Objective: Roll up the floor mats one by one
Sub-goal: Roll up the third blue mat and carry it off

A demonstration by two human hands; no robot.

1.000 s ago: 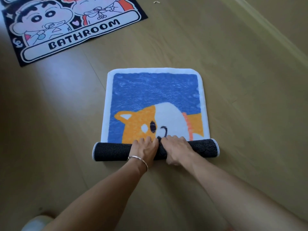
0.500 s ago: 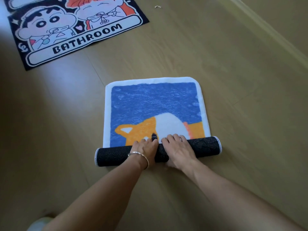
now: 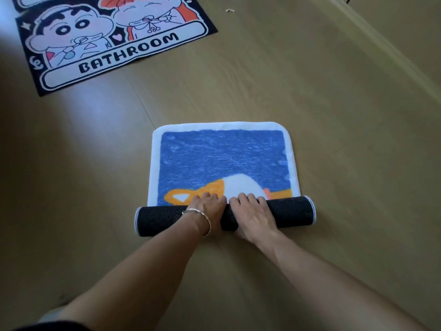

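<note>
At 6 o'clock, the left hand (image 3: 208, 209) and right hand (image 3: 253, 212) are curling side by side over the dark roll (image 3: 294, 211) of the blue mat (image 3: 222, 158), gripping it; roughly half appears rolled, the remainder lying flat toward 12 o'clock; at 10 o'clock, the BATHROOM mat (image 3: 107, 47) is lying unrolled, awaiting its turn.

Floor (image 3: 310, 91): tan wood-look planks | centre: blue mat (image 3: 222, 158), far part flat, 6 o'clock edge wound into dark dotted roll (image 3: 293, 211) | 11 o'clock: cartoon mat (image 3: 119, 60) lettered BATHROOM, flat, well apart | 12 o'clock: small pale scrap (image 3: 230, 10) | 2 o'clock: pale raised strip (image 3: 381, 44).
</note>
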